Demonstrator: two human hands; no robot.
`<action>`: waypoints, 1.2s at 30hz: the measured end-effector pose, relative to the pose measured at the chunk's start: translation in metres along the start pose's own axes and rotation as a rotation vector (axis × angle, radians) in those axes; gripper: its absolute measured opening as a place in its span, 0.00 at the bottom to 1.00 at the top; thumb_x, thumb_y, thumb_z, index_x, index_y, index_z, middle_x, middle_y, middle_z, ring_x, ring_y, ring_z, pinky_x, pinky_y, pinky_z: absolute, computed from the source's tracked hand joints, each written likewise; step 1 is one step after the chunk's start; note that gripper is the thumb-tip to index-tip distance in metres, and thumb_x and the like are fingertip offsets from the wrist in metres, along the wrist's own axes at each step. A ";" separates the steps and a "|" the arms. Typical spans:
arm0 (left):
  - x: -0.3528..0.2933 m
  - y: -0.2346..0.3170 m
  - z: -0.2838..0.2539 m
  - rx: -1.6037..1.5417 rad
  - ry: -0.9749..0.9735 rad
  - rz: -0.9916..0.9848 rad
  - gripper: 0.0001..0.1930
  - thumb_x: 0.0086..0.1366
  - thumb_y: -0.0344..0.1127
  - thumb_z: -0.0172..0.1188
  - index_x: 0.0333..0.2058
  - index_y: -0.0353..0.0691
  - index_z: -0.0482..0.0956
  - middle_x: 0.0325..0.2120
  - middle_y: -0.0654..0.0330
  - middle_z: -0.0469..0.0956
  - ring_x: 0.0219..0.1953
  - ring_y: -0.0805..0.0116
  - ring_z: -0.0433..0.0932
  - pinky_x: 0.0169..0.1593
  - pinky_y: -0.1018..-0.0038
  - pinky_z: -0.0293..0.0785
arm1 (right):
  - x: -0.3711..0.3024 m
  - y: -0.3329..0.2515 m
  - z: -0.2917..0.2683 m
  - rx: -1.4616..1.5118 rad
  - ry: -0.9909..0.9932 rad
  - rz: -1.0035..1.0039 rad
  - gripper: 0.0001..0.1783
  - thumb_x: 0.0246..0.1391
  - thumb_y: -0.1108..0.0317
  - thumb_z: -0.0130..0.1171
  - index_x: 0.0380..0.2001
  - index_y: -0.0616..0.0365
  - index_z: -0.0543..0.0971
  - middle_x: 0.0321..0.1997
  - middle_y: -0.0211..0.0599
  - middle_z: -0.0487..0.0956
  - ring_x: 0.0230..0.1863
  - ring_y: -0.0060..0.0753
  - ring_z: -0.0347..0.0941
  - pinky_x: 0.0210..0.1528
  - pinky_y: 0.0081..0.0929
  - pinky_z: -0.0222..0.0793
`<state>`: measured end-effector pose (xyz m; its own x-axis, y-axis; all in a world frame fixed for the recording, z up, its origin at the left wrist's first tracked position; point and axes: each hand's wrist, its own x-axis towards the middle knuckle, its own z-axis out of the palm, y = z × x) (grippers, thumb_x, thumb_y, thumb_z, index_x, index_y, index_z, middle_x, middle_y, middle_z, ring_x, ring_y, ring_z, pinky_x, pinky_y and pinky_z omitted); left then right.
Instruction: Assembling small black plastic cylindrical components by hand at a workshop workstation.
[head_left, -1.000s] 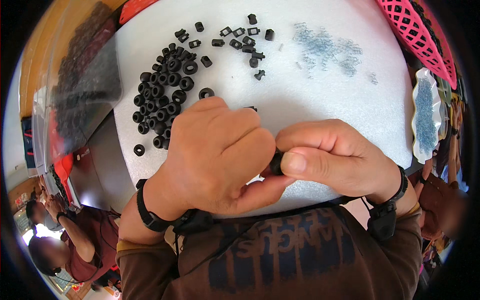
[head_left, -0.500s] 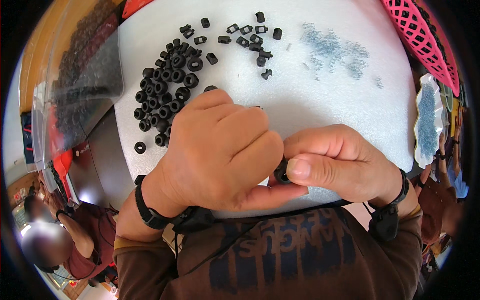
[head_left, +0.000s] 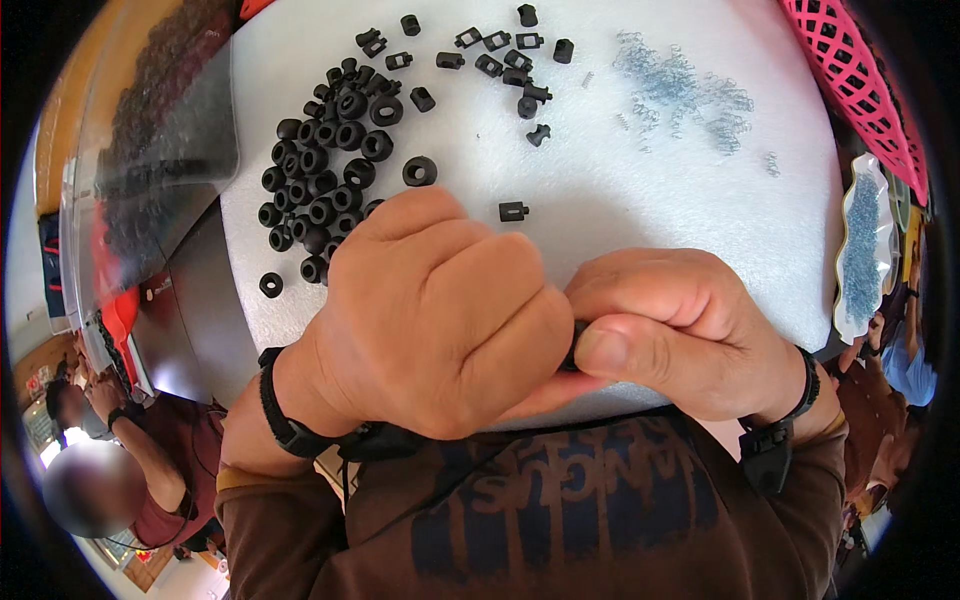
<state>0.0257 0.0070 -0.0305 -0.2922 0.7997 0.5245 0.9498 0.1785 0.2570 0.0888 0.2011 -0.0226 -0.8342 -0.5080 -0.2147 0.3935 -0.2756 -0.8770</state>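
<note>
1. Your left hand point(head_left: 440, 320) sits at the centre of the frame, curled into a loose fist, its fingers folded toward your right hand; what it grips is hidden behind the knuckles.
2. Your right hand point(head_left: 680, 335) is just right of centre, thumb pressed forward, pinching a small black part point(head_left: 572, 345) where the two hands meet. Only a sliver of the part shows.
3. Both hands hover low over the white tabletop point(head_left: 640, 200), close to your chest.
4. In the upper left of the frame lies a heap of black rings point(head_left: 325, 175), just above your left hand.
5. Along the top centre are scattered black clips point(head_left: 500, 55); one stray clip point(head_left: 512, 211) lies just above your knuckles.
6. A scatter of small springs point(head_left: 680, 95) lies at the upper right, near a pink basket point(head_left: 850, 85) at the frame's edge.
</note>
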 end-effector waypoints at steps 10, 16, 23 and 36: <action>0.003 0.002 0.000 0.089 0.023 -0.076 0.22 0.48 0.49 0.67 0.28 0.33 0.76 0.20 0.59 0.69 0.19 0.62 0.67 0.24 0.69 0.64 | -0.001 -0.004 -0.003 0.038 0.035 0.089 0.19 0.63 0.57 0.48 0.29 0.65 0.74 0.28 0.28 0.70 0.30 0.16 0.60 0.34 0.18 0.59; 0.006 -0.001 0.002 0.033 0.053 -0.088 0.25 0.44 0.49 0.69 0.33 0.33 0.77 0.22 0.60 0.70 0.22 0.63 0.68 0.26 0.71 0.65 | 0.000 -0.001 0.003 0.078 0.093 0.005 0.20 0.64 0.57 0.47 0.29 0.66 0.74 0.29 0.28 0.71 0.31 0.15 0.61 0.35 0.17 0.60; 0.006 0.002 0.000 -0.219 -0.034 -0.278 0.22 0.46 0.46 0.69 0.32 0.34 0.77 0.22 0.60 0.71 0.21 0.67 0.66 0.24 0.73 0.62 | 0.000 0.009 -0.002 0.181 0.040 -0.034 0.19 0.65 0.59 0.45 0.38 0.67 0.77 0.35 0.30 0.77 0.38 0.13 0.68 0.42 0.15 0.65; 0.005 0.000 -0.003 0.114 0.019 -0.056 0.24 0.45 0.50 0.67 0.31 0.33 0.77 0.22 0.58 0.70 0.21 0.61 0.67 0.27 0.66 0.64 | 0.001 0.006 0.001 0.160 0.042 -0.003 0.21 0.65 0.58 0.45 0.37 0.68 0.77 0.34 0.32 0.79 0.38 0.15 0.70 0.42 0.15 0.66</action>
<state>0.0234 0.0096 -0.0259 -0.3464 0.7761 0.5270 0.9381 0.2878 0.1927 0.0910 0.1981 -0.0271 -0.8495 -0.4736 -0.2326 0.4447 -0.4053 -0.7987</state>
